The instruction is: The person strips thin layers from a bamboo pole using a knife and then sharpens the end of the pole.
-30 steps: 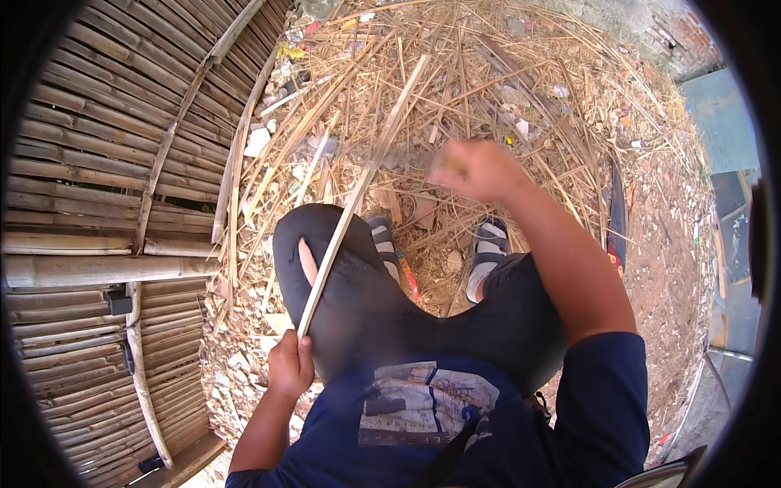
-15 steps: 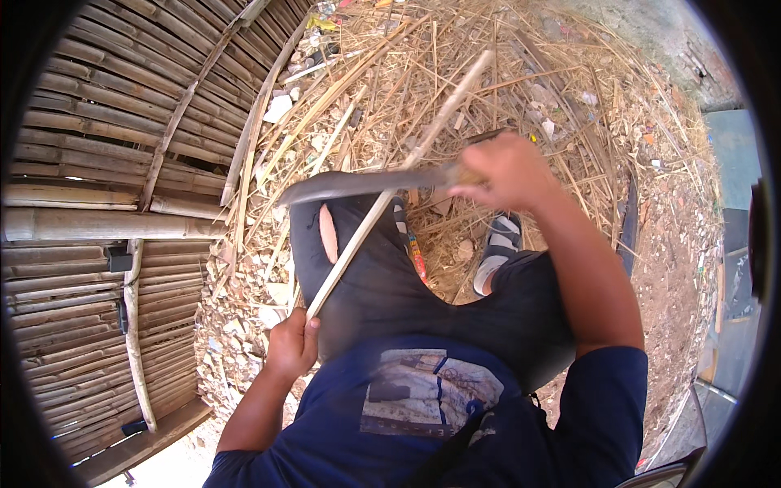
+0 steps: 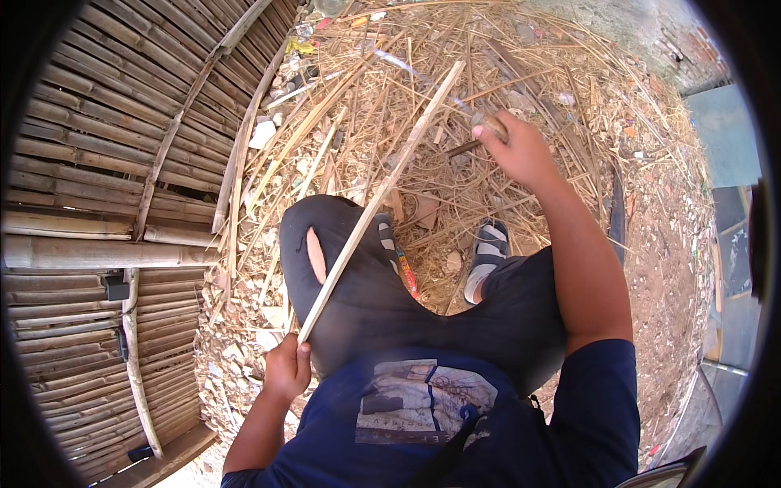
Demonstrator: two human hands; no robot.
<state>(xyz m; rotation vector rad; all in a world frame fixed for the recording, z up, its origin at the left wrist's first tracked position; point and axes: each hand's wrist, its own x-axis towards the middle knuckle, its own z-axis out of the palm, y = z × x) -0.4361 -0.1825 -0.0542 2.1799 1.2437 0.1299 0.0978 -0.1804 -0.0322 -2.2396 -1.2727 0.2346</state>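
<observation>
The left grip point(image 3: 286, 370) pinches the bamboo strip point(image 3: 382, 191); the right grip point(image 3: 521, 154) wraps the knife handle point(image 3: 493, 125). Best hold the strip still, blade point(image 3: 419, 77) off the left knee point(image 3: 296, 228).

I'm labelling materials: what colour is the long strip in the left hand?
The long strip is pale tan, seen best in the head view.

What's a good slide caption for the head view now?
Left hand holds a strip slanting over the left leg; right hand grips a knife.
</observation>
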